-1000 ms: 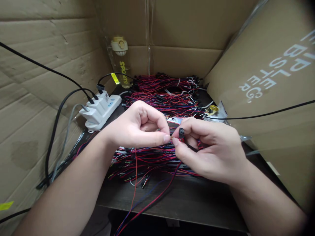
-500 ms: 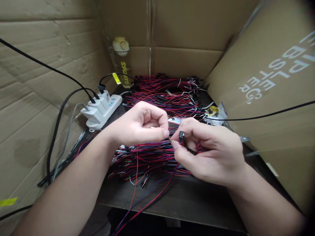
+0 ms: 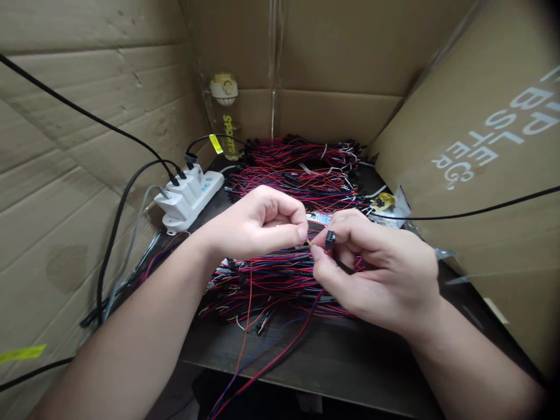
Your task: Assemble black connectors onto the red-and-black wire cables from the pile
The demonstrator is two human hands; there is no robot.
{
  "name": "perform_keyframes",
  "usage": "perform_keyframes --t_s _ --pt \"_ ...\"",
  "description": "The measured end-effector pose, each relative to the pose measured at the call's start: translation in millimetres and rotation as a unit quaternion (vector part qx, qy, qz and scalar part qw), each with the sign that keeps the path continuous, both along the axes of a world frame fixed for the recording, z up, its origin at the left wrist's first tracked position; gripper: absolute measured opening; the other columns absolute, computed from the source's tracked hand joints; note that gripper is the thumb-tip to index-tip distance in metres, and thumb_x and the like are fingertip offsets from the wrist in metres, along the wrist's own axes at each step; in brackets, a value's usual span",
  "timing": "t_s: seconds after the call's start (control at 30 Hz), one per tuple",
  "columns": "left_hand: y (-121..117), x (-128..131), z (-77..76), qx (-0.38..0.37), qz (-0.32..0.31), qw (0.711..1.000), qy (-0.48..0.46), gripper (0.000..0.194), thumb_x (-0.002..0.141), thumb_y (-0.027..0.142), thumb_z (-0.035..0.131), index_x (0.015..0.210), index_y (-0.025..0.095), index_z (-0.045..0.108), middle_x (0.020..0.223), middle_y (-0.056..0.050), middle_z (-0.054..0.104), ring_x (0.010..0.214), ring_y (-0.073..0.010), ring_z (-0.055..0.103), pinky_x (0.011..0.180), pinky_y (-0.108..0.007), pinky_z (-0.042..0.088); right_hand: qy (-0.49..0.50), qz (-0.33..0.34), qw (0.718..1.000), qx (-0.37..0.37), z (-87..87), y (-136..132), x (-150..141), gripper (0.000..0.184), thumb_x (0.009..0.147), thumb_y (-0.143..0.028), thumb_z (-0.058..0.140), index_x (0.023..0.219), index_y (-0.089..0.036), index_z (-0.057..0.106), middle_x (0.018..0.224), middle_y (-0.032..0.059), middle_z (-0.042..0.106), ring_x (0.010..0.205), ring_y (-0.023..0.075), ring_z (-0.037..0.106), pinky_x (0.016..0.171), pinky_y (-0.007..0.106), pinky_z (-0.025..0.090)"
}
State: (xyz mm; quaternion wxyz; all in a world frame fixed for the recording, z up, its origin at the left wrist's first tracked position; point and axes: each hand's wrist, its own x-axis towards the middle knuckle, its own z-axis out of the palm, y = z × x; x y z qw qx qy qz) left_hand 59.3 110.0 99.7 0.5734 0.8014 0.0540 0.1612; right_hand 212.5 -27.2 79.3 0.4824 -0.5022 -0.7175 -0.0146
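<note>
My left hand (image 3: 266,224) is closed, with thumb and forefinger pinched on a thin orange wire (image 3: 250,297) that hangs down below it. Just to its right, my right hand (image 3: 378,265) is closed too. Its thumb and forefinger pinch a wire end near the left fingertips, and a small black connector (image 3: 329,240) sticks up between its fingers. From under the right hand a red and blue cable (image 3: 301,326) runs down past the table's front edge. The exact contact between the fingertips is too small to make out.
Bundles of red and black wires (image 3: 297,181) lie across the dark table (image 3: 341,344). At the left stand a white power strip (image 3: 192,201) with plugs and a bottle (image 3: 227,119). Cardboard walls (image 3: 341,52) enclose the table. A black cable (image 3: 481,211) crosses at right.
The whole view has shifted slightly, so everything appears a little lower and to the right. Both hands keep their pinches, with the fingertips close together.
</note>
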Motion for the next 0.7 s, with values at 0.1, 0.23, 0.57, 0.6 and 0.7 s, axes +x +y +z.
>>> perform_keyframes --t_s 0.1,0.23,0.57,0.6,0.7 --pt "-0.4 2.4 0.6 0.007 -0.010 1.000 -0.008 0.013 0.083 0.017 0.065 0.072 0.012 0.068 0.058 0.001 0.056 0.052 -0.0073 0.044 0.050 -0.021 0.035 -0.020 -0.008 1.000 0.021 -0.8 1.0 1.1 0.028 0.079 -0.004 0.067 0.070 -0.021 0.047 0.057 -0.0074 0.039 0.056 0.0105 0.048 0.067 0.028 0.045" --pt "-2.1 4.6 0.0 0.009 0.008 1.000 -0.008 0.015 0.081 0.014 0.063 0.065 0.012 0.064 0.054 0.003 0.053 0.051 -0.0065 0.042 0.050 -0.020 0.034 -0.085 -0.023 0.995 0.038 -2.9 5.1 2.5 0.033 0.078 -0.006 0.068 0.067 -0.022 0.041 0.058 -0.0081 0.035 0.054 0.0096 0.040 0.069 0.029 0.045" --pt "-1.0 5.9 -6.8 0.073 0.067 0.995 0.020 0.017 0.081 0.014 0.056 0.064 0.013 0.057 0.055 0.006 0.043 0.052 -0.0055 0.035 0.049 -0.020 0.028 -0.077 -0.068 0.994 0.023 -8.0 11.2 0.7 0.026 0.085 -0.012 0.065 0.067 -0.021 0.048 0.054 -0.0062 0.043 0.052 0.0105 0.045 0.059 0.027 0.042" --pt "-0.9 5.8 -7.1 0.082 0.071 0.994 0.019 0.017 0.081 0.014 0.055 0.064 0.013 0.057 0.055 0.006 0.043 0.052 -0.0054 0.034 0.048 -0.020 0.027 -0.076 -0.070 0.994 0.023 -8.2 11.8 0.8 0.027 0.085 -0.012 0.065 0.067 -0.021 0.048 0.054 -0.0061 0.043 0.052 0.0103 0.044 0.058 0.027 0.042" --pt "-1.5 5.6 -7.3 0.100 0.081 0.992 0.008 0.017 0.081 0.015 0.055 0.065 0.013 0.058 0.055 0.006 0.044 0.052 -0.0055 0.035 0.048 -0.020 0.027 -0.064 -0.073 0.995 0.020 -8.7 13.5 1.0 0.026 0.085 -0.012 0.065 0.066 -0.021 0.049 0.055 -0.0059 0.044 0.051 0.0098 0.044 0.056 0.026 0.040"
